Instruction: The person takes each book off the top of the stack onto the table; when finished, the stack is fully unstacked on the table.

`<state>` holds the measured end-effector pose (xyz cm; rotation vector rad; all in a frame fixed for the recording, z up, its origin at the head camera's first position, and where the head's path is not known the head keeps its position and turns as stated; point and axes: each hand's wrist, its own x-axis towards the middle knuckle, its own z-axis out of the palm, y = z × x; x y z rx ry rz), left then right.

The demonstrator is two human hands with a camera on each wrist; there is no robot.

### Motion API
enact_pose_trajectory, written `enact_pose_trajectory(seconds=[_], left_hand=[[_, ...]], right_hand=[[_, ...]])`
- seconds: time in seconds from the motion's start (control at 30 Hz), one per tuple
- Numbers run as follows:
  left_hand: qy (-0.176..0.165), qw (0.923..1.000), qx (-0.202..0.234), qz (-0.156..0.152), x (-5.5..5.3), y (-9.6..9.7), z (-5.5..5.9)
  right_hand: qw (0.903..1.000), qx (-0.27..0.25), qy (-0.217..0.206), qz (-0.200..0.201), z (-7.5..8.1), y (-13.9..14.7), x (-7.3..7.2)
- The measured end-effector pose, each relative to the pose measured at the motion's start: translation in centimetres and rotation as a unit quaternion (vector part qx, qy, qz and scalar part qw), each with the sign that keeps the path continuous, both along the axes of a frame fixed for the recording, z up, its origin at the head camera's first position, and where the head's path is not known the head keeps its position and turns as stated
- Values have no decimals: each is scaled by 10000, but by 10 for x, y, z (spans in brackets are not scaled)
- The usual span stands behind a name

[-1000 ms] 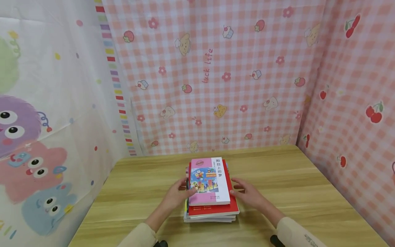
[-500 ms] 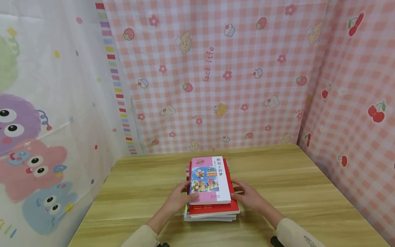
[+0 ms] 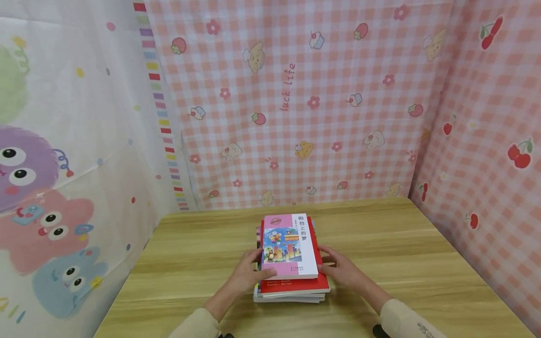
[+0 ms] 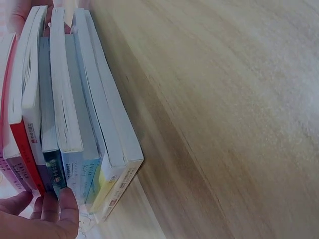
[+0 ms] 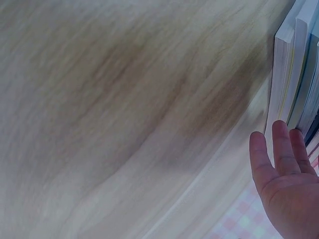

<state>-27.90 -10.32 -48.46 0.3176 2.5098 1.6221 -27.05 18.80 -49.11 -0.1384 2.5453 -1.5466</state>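
Note:
A stack of several paperback books stands in the middle of the table in the head view. On top lies a pink-and-white book (image 3: pixel 282 246) with a city picture, over a red book (image 3: pixel 296 285) that juts out at the front and right. My left hand (image 3: pixel 246 272) is at the stack's left side, thumb over the pink book's lower left corner. In the left wrist view, its fingertips touch the spines (image 4: pixel 56 172). My right hand (image 3: pixel 340 268) rests at the right side, fingers along the edge. In the right wrist view, its fingers (image 5: pixel 284 149) are extended beside the pages.
The wooden table (image 3: pixel 190 263) spreads out around the stack. A pink checked curtain (image 3: pixel 279 178) hangs behind it, with another patterned cloth (image 3: pixel 486 155) on the right. A white cartoon sheet (image 3: pixel 114 197) hangs on the left.
The left thumb has moved slightly further over the pink book's corner. The right hand has come closer against the stack's right edge. The books hold nearly the same place.

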Motion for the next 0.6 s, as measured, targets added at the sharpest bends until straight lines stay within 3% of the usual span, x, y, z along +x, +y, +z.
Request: enact_pose_trajectory(seconds=[0.43,0.6], left_hand=[[-771,9964,347,56,-10,-13,3],[-976,9923,757,-68,-14,-16,7]], right_hand=[[9999,11,-116,-9,0,-1,-1],[10000,24,-80,-30,0,-1,-1]])
